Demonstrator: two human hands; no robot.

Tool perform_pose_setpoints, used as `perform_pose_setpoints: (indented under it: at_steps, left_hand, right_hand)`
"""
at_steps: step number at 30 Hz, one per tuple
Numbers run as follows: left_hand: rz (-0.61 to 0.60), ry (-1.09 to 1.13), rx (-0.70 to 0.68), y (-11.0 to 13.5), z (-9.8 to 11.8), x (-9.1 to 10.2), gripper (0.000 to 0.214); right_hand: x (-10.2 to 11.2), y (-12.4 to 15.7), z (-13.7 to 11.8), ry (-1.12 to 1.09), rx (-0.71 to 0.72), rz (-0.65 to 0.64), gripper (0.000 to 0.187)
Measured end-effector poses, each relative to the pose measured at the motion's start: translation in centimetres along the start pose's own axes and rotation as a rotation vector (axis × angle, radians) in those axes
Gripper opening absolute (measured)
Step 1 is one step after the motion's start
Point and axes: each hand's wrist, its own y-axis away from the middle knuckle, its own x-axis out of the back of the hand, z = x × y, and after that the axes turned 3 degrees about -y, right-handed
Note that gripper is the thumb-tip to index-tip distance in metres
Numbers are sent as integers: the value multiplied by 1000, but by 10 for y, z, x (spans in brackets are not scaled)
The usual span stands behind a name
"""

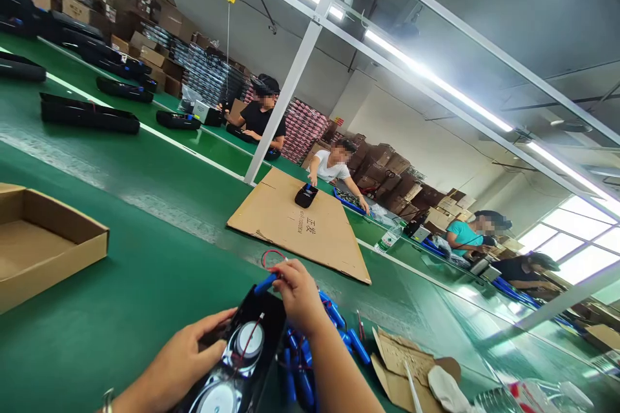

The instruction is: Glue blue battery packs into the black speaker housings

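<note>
A long black speaker housing (242,352) with two round speaker drivers lies in front of me on the green table (145,258). My left hand (186,361) grips its left side, fingers curled on the housing's edge. My right hand (298,293) pinches a blue cylindrical battery (265,283) with red wires (269,254) at the housing's far end. Several more blue batteries (334,326) lie in a pile right of the housing, partly hidden by my right forearm.
An open cardboard box (43,239) sits at the left. A flat cardboard sheet (300,222) with a small black part (306,194) lies ahead. Torn cardboard scraps (402,361) lie at the right. Black housings (90,115) line the conveyor; several other people work across it.
</note>
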Motion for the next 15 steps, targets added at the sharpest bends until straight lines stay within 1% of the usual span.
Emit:
perform_pose_setpoints:
  at_steps: [4, 11, 15]
  left_hand:
    - [0, 13, -2, -2, -3, 1, 54]
    - [46, -25, -2, -2, 0, -1, 54]
    - [36, -7, -6, -1, 1, -1, 56]
  right_hand:
    - [7, -3, -8, -13, 40, -64, 29]
    - [-3, 4, -2, -2, 5, -59, 31]
    - [-7, 7, -2, 21, 3, -77, 30]
